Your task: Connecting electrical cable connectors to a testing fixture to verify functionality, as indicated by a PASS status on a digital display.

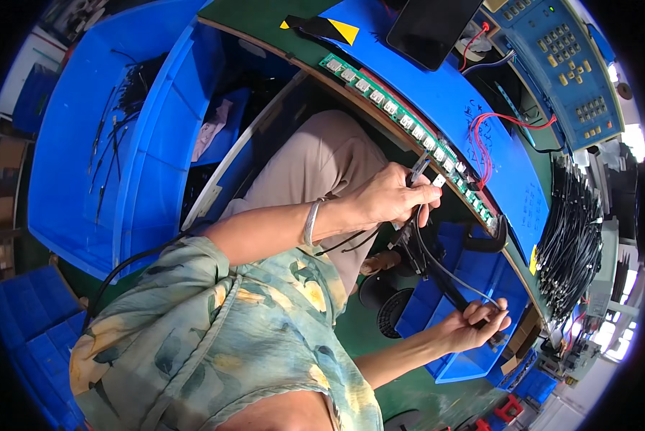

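Note:
My left hand (398,194), with a bracelet on its wrist, is closed in a pinch at the table edge. Between its thumb and fingers is the white plug (438,180) of a cable, beside the green circuit board strip (407,122) with its row of white sockets. A slim pen-like piece (418,169) also sticks up from these fingers; its kind is unclear. Thin black cable (451,275) runs from there to my right hand (480,321), whose fingers are closed round it lower down. Whether the plug touches a socket cannot be made out.
A blue mat (509,169) covers the bench, with a dark phone-like device (433,32), red wires (484,147) and a blue keypad tester (570,68). A thick bundle of black cables (572,230) lies beyond. Blue bins (78,179) stand left; another blue bin (466,363) is below the bench.

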The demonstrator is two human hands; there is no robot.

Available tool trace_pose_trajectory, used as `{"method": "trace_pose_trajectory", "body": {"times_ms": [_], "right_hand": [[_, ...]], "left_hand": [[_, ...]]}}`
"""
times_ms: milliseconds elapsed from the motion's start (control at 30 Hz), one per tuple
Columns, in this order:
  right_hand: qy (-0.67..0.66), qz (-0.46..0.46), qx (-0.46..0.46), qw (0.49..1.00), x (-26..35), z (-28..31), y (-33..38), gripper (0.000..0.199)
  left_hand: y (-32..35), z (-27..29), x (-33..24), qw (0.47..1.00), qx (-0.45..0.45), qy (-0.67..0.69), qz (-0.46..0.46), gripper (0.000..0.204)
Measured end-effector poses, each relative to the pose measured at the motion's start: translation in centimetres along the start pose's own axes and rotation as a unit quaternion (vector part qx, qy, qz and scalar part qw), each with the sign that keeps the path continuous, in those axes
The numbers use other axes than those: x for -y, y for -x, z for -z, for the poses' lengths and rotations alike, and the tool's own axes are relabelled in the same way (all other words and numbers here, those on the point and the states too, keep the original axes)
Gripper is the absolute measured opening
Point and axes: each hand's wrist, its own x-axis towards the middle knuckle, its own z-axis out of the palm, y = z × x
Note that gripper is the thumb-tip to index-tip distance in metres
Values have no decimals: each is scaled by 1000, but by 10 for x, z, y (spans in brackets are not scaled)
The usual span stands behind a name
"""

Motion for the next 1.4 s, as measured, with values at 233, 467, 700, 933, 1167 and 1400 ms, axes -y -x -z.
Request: {"method": "trace_pose_trajectory", "body": {"times_ms": [233,467,700,933,1167,1400], "right_hand": [[52,26,-47,997,-14,-11,-16,17],[250,-70,2,966,-40,-58,5,16],[170,-254,103,947,-68,-73,6,13],[158,-264,123,943,-76,-74,2,14],[140,-266,125,946,-79,-70,1,12],[121,-257,112,952,-80,-70,0,10]], "left_hand": [[-3,-2,-7,1000,-1,-16,-19,21],[-7,-4,-7,1000,-26,-3,-7,20],[-7,-5,-10,997,-48,-57,-8,23],[-7,-4,-9,994,-51,-83,-45,23],[-8,-4,-8,994,-47,-88,-49,23],[-12,-8,-11,997,-65,-40,-5,22]]}}
